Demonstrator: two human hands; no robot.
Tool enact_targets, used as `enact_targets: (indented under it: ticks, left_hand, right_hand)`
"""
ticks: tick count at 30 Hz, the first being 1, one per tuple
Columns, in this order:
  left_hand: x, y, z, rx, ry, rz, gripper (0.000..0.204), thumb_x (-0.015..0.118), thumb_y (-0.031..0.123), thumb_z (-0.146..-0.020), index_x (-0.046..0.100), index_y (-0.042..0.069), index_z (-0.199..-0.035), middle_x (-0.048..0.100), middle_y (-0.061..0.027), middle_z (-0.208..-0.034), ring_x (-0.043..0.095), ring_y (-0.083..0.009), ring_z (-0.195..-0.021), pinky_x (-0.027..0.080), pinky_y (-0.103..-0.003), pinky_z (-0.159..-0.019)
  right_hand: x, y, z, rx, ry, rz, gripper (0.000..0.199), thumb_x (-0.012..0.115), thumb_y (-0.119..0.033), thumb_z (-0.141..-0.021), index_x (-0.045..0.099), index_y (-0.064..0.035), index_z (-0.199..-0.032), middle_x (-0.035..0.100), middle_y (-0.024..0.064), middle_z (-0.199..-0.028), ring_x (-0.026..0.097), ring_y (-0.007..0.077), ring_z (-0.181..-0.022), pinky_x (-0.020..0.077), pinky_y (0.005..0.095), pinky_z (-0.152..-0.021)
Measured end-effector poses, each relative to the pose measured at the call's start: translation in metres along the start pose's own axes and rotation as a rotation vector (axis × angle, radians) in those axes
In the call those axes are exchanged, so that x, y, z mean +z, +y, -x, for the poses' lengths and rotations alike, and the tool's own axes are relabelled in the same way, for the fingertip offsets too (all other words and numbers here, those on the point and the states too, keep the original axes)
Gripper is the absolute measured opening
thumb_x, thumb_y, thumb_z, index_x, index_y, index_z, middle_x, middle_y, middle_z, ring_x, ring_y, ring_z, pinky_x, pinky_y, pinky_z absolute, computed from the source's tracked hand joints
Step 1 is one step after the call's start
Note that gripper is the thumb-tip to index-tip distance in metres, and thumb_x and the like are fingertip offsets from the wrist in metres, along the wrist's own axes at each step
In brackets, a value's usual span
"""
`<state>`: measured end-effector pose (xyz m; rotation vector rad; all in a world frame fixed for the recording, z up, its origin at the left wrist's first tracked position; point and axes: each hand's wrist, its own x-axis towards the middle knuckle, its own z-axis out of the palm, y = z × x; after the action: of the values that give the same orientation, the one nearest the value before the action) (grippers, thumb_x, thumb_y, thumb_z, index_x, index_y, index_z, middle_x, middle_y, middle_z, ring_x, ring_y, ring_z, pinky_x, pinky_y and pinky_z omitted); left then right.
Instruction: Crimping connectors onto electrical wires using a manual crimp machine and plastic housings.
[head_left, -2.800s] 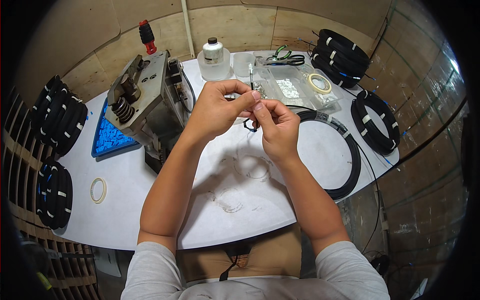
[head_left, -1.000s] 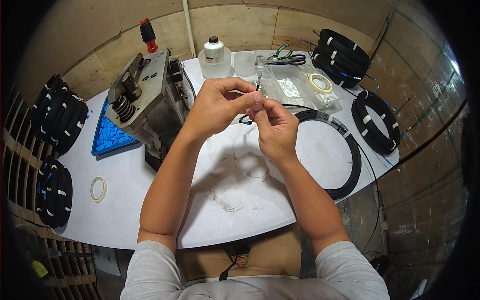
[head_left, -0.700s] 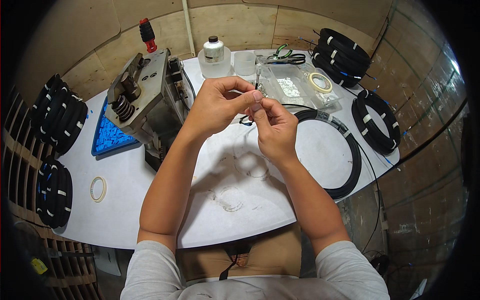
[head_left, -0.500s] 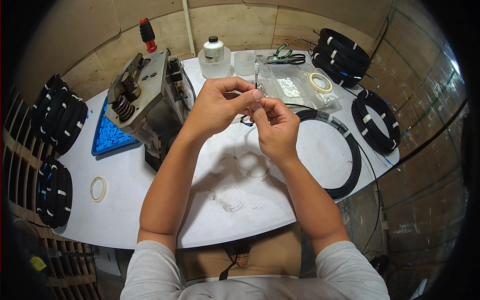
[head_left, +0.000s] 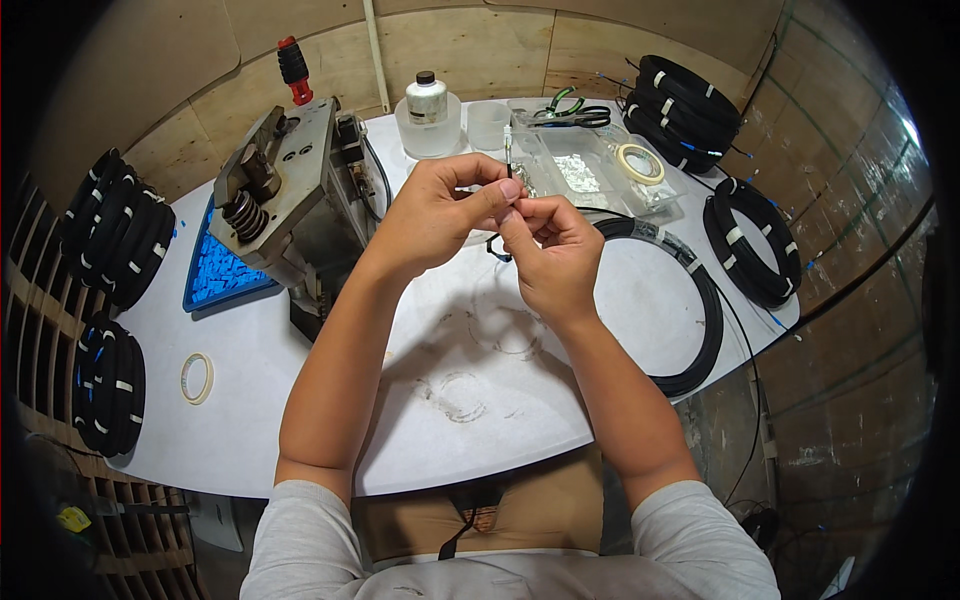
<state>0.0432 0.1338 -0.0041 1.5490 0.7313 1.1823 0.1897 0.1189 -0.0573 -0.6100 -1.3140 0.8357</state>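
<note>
You are pinching a thin black cable end (head_left: 508, 160) between both hands, left hand (head_left: 440, 210) and right hand (head_left: 550, 245), at upper centre of the frame above the counter (head_left: 300, 400) | fitting appearing under way, not finished | black cable coil (head_left: 690, 300) lying right, press (head_left: 285, 195) untouched at upper left.

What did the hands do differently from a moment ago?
Very little changed. Both hands rose slightly toward the back of the table and stayed pinched together on the thin cable end, which now sticks straight up. The left hand and right hand let go of nothing. The cable end is still held between their fingertips. The press, blue tray, bottle and tape roll stayed put.
</note>
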Motion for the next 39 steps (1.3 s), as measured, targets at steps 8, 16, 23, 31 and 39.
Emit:
enact_targets:
  ticks: [8,16,23,31,39]
  left_hand:
    - [-0.0006,0.0011,0.0008,-0.030,-0.007,-0.032,0.020,0.065,0.021,-0.091,0.066,0.002,-0.094,0.066,-0.0019,-0.087,0.060,-0.0072,-0.079,0.051,-0.023,-0.072]
    - [-0.0023,0.0012,0.0009,-0.031,-0.005,-0.042,0.020,0.068,0.022,-0.089,0.066,0.002,-0.092,0.065,-0.0017,-0.084,0.060,-0.0074,-0.077,0.052,-0.023,-0.070]
    - [-0.0035,0.0004,0.0003,-0.006,-0.001,-0.031,0.020,0.069,0.019,-0.088,0.067,-0.001,-0.093,0.066,-0.0050,-0.084,0.062,-0.0105,-0.077,0.053,-0.026,-0.072]
    - [-0.0029,0.0016,0.0008,0.032,0.009,-0.009,0.022,0.069,0.017,-0.087,0.066,-0.004,-0.095,0.067,-0.0081,-0.088,0.064,-0.0137,-0.080,0.055,-0.028,-0.077]
    - [-0.0020,0.0005,0.0001,0.001,0.006,-0.010,0.020,0.067,0.017,-0.089,0.067,-0.002,-0.095,0.067,-0.0064,-0.087,0.064,-0.0121,-0.080,0.055,-0.027,-0.077]
  right_hand:
    - [-0.0002,-0.0010,-0.0001,0.017,0.003,0.030,0.007,0.066,-0.006,-0.088,0.066,0.0005,-0.089,0.065,0.0004,-0.074,0.056,0.0028,-0.064,0.0467,0.0197,-0.060]
    - [-0.0010,-0.0015,0.0003,0.004,-0.050,0.047,0.010,0.062,-0.008,-0.092,0.063,0.0023,-0.093,0.063,0.0023,-0.074,0.058,0.0065,-0.066,0.0495,0.0218,-0.062]
    - [-0.0002,0.0002,0.0005,-0.013,-0.056,0.070,0.010,0.061,-0.007,-0.093,0.062,0.0026,-0.095,0.066,0.0040,-0.080,0.059,0.0071,-0.071,0.0496,0.0221,-0.066]
    - [0.0020,-0.0018,0.0001,-0.023,-0.028,0.099,0.005,0.062,-0.004,-0.091,0.062,0.0008,-0.094,0.066,0.0037,-0.080,0.059,0.0064,-0.071,0.0491,0.0219,-0.067]
    - [0.0026,0.0007,-0.0001,-0.057,0.025,0.048,0.004,0.066,-0.003,-0.087,0.065,-0.0001,-0.089,0.065,0.0000,-0.073,0.057,0.0029,-0.065,0.0479,0.0201,-0.061]
